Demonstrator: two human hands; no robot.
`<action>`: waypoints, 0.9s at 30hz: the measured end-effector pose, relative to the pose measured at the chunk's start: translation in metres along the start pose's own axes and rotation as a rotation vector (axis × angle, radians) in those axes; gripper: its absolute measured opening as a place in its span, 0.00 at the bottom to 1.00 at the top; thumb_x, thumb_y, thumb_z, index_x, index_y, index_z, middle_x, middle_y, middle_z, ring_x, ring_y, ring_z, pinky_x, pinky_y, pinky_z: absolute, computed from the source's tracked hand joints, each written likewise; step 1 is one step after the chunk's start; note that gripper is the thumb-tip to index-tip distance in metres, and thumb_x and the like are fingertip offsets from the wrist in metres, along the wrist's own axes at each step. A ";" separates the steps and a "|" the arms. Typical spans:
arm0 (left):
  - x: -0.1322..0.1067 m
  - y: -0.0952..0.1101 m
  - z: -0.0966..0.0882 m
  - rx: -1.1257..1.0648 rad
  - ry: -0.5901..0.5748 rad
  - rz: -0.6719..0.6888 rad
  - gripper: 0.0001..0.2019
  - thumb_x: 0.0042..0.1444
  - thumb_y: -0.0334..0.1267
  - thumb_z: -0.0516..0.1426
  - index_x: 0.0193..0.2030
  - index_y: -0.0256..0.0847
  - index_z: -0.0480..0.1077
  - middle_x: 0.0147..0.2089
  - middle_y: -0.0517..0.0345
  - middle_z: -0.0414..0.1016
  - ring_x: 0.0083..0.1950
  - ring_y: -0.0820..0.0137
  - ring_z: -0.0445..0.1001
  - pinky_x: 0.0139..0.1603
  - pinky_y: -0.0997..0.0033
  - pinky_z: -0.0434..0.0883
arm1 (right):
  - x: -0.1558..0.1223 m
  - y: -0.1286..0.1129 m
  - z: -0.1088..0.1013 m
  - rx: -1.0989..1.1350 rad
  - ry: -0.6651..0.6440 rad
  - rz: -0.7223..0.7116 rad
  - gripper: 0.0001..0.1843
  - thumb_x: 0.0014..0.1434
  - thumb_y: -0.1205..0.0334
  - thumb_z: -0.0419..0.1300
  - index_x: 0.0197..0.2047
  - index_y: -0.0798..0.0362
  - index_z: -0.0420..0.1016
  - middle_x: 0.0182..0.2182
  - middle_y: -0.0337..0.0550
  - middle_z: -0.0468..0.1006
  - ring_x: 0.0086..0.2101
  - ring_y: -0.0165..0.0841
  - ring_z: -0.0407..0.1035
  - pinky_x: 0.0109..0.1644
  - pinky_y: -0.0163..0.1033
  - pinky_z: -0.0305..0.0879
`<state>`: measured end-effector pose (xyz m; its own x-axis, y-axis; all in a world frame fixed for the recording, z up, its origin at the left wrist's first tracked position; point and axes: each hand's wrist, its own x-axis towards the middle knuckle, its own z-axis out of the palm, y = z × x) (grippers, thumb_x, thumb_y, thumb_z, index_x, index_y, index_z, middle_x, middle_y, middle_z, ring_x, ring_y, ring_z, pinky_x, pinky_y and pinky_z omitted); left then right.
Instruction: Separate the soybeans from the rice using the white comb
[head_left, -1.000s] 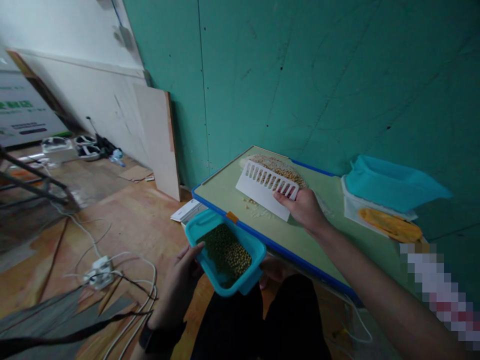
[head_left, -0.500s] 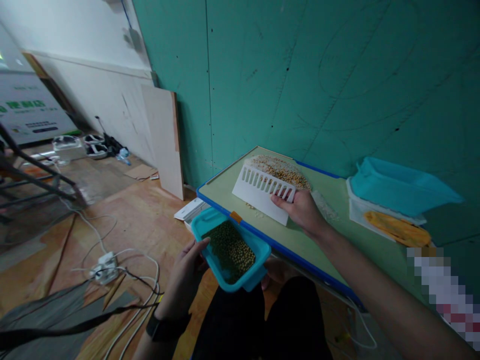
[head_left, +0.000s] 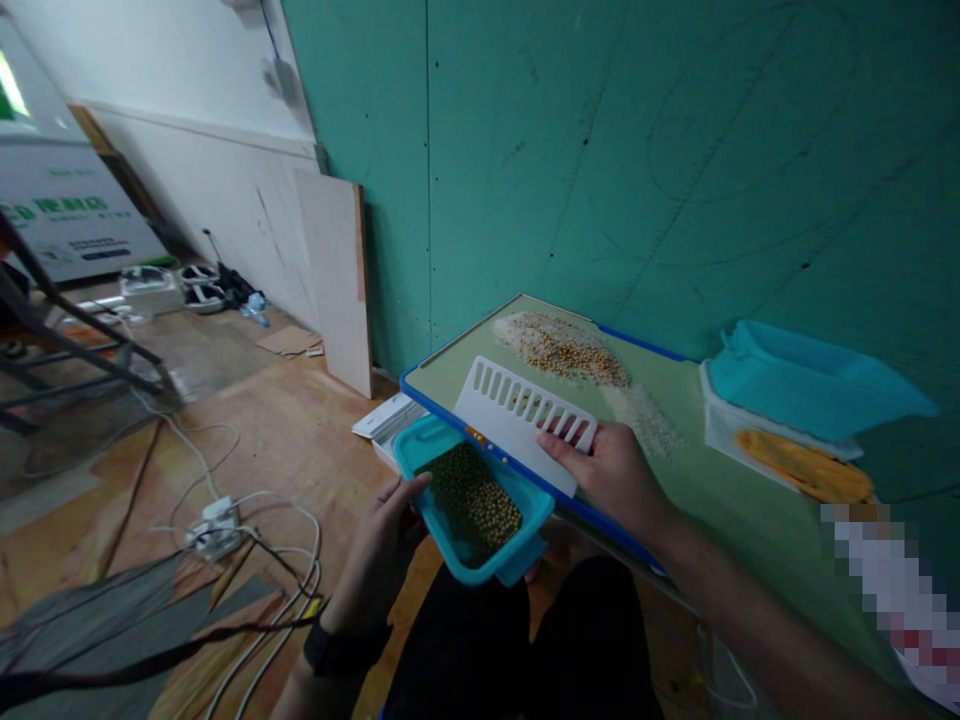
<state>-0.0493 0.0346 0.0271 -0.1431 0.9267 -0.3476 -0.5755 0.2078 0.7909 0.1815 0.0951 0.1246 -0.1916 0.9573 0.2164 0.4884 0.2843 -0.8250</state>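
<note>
My left hand (head_left: 386,540) grips a teal plastic tub (head_left: 474,512) filled with greenish-yellow beans, held just below the front edge of the green table (head_left: 450,375). Fingers of my right hand (head_left: 611,472) are closed on a white slotted scraper (head_left: 517,420), whose lower edge stands at the table's blue rim, right above the tub. A heap of beans mixed with white grains (head_left: 562,350) lies further back on the table.
A teal container (head_left: 810,380) sits on a white tray with a yellow item (head_left: 802,465) at the table's right. A teal wall rises behind. On the wooden floor to the left lie a power strip (head_left: 214,525), cables and a leaning board (head_left: 334,280).
My right hand has drawn the scraper from beside the heap toward me to the table's front edge. The tub has stayed under that edge. The view has shifted slightly.
</note>
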 end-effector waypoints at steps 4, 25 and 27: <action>-0.003 -0.002 0.002 -0.019 -0.007 0.001 0.11 0.50 0.42 0.68 0.27 0.40 0.73 0.21 0.68 0.66 0.23 0.77 0.64 0.25 0.78 0.64 | -0.005 0.001 -0.005 0.008 0.035 -0.016 0.11 0.59 0.53 0.64 0.37 0.51 0.84 0.34 0.46 0.85 0.37 0.43 0.79 0.40 0.46 0.76; -0.001 -0.009 0.002 0.004 0.008 -0.047 0.10 0.48 0.43 0.69 0.28 0.40 0.77 0.22 0.63 0.72 0.23 0.75 0.68 0.26 0.76 0.68 | 0.059 0.047 -0.036 0.038 0.216 0.014 0.17 0.50 0.50 0.69 0.36 0.56 0.84 0.33 0.50 0.85 0.36 0.44 0.79 0.43 0.49 0.75; 0.001 -0.010 0.000 0.019 0.010 -0.051 0.10 0.48 0.44 0.69 0.31 0.39 0.79 0.25 0.59 0.76 0.26 0.71 0.72 0.30 0.73 0.71 | 0.060 0.048 -0.036 0.021 0.222 0.018 0.16 0.49 0.51 0.69 0.35 0.56 0.84 0.32 0.49 0.85 0.36 0.44 0.79 0.42 0.49 0.75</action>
<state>-0.0439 0.0336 0.0188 -0.1223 0.9117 -0.3923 -0.5672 0.2601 0.7814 0.2242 0.1682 0.1174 0.0098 0.9509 0.3093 0.4720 0.2683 -0.8398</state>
